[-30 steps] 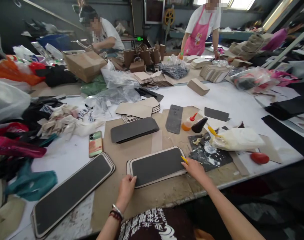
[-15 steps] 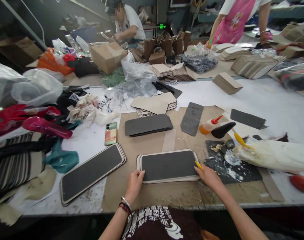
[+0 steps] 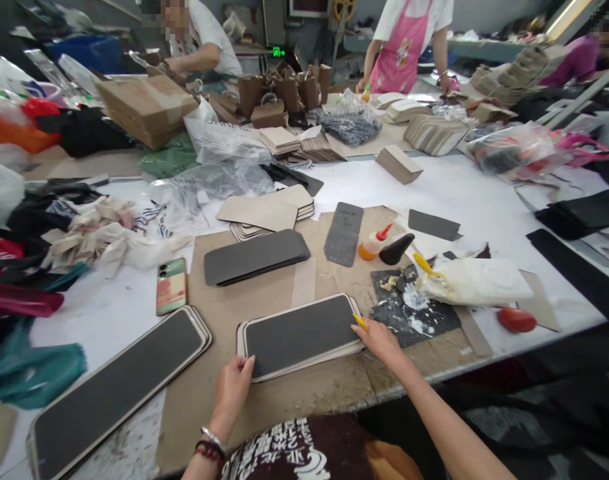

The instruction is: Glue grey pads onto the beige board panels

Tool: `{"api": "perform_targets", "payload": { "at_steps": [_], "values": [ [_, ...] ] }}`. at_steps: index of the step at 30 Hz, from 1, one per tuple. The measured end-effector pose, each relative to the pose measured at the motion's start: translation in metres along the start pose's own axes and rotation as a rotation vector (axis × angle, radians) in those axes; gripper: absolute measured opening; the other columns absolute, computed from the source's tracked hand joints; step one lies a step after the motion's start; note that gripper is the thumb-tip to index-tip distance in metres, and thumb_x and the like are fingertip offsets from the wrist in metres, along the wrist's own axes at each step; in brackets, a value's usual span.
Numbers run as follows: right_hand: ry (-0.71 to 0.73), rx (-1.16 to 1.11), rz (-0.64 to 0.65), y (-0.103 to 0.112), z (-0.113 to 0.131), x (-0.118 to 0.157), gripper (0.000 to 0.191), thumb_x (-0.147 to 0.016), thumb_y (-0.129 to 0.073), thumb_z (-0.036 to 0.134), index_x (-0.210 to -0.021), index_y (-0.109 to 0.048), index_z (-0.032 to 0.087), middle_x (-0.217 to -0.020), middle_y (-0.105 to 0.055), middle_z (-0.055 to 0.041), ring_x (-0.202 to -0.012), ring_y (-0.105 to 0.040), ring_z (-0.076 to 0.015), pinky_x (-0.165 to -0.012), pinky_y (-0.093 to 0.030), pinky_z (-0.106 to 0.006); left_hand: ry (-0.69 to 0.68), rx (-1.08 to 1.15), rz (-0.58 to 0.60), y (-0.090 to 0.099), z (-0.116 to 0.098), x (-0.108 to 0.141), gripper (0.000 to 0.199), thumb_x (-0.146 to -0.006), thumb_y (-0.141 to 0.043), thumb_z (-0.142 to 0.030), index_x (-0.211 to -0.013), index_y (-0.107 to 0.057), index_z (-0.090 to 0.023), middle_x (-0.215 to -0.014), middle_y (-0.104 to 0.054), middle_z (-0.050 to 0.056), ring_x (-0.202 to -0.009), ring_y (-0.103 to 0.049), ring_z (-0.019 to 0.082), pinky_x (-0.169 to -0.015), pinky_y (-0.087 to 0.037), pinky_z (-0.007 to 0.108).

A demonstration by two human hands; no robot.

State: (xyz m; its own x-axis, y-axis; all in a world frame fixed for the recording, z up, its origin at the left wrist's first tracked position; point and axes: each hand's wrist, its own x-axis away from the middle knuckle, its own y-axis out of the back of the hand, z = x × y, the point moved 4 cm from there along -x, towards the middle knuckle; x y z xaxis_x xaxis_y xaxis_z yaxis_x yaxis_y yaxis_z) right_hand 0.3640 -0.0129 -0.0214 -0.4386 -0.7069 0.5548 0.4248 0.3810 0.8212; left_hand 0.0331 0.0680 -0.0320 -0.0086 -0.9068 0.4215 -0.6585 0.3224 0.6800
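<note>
A dark grey rounded panel (image 3: 299, 339) lies on a small stack of beige-edged panels in front of me. At its lower left corner, my left hand (image 3: 235, 382) pinches the edge between thumb and fingers. My right hand (image 3: 380, 340) is at the right end of the panel, closed around a thin yellow stick (image 3: 359, 323) whose tip points up and left. Most of that stick is hidden in the fingers. A longer stack of similar dark panels (image 3: 119, 387) lies to the left. Behind the front stack is a pile of dark grey pieces (image 3: 257, 257).
To the right, a smeared black sheet (image 3: 409, 313) bears white paste beside a white container (image 3: 477, 280). An orange bottle with a red tip (image 3: 374, 243), a black cone-shaped object (image 3: 397, 249) and a phone (image 3: 171, 287) lie around. Two people work across the table; another is at far right.
My view has swung to the right, so the table's contents appear farther left. Both hands keep their places at the two ends of the panel.
</note>
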Motion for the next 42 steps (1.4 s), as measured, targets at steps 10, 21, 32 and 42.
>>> {"api": "perform_targets", "payload": {
  "at_steps": [10,21,32,42],
  "values": [
    [-0.089,0.01,-0.139,-0.002,0.006,0.007,0.027,-0.088,-0.043,0.042,-0.099,-0.05,0.018,-0.099,-0.063,-0.0107,-0.089,-0.062,-0.0242,-0.063,-0.039,-0.028,-0.029,0.035,-0.184,0.006,-0.006,0.01,0.031,-0.065,-0.048,-0.046,-0.079,-0.052,-0.019,-0.068,-0.056,0.006,-0.073,-0.056,0.027,-0.072,-0.043,0.041],
    [-0.025,0.011,-0.054,-0.014,0.028,0.005,0.032,-0.087,-0.042,0.043,-0.101,-0.051,0.016,-0.088,-0.065,-0.0129,-0.082,-0.063,-0.0255,-0.059,-0.038,-0.027,0.076,0.426,-0.148,0.032,0.025,-0.002,0.042,-0.056,-0.056,-0.053,-0.069,-0.061,-0.014,-0.068,-0.065,0.009,-0.068,-0.06,0.022,-0.065,-0.047,0.034],
    [-0.005,-0.149,-0.107,-0.018,0.04,0.008,0.019,-0.082,-0.054,0.035,-0.088,-0.053,0.017,-0.082,-0.065,-0.0064,-0.079,-0.061,-0.0192,-0.059,-0.034,-0.022,0.236,0.554,-0.072,0.037,0.045,-0.007,0.042,-0.046,-0.065,-0.05,-0.064,-0.061,-0.012,-0.058,-0.059,0.003,-0.05,-0.052,0.014,-0.045,-0.043,0.026],
    [0.056,-0.15,-0.129,-0.018,0.039,0.003,0.013,-0.08,-0.055,0.03,-0.08,-0.054,0.017,-0.078,-0.064,-0.0049,-0.073,-0.059,-0.0174,-0.06,-0.033,-0.022,0.262,0.566,-0.074,0.036,0.047,-0.009,0.04,-0.046,-0.065,-0.046,-0.066,-0.062,-0.011,-0.059,-0.061,0.003,-0.051,-0.053,0.014,-0.047,-0.043,0.026]
  ]
}}
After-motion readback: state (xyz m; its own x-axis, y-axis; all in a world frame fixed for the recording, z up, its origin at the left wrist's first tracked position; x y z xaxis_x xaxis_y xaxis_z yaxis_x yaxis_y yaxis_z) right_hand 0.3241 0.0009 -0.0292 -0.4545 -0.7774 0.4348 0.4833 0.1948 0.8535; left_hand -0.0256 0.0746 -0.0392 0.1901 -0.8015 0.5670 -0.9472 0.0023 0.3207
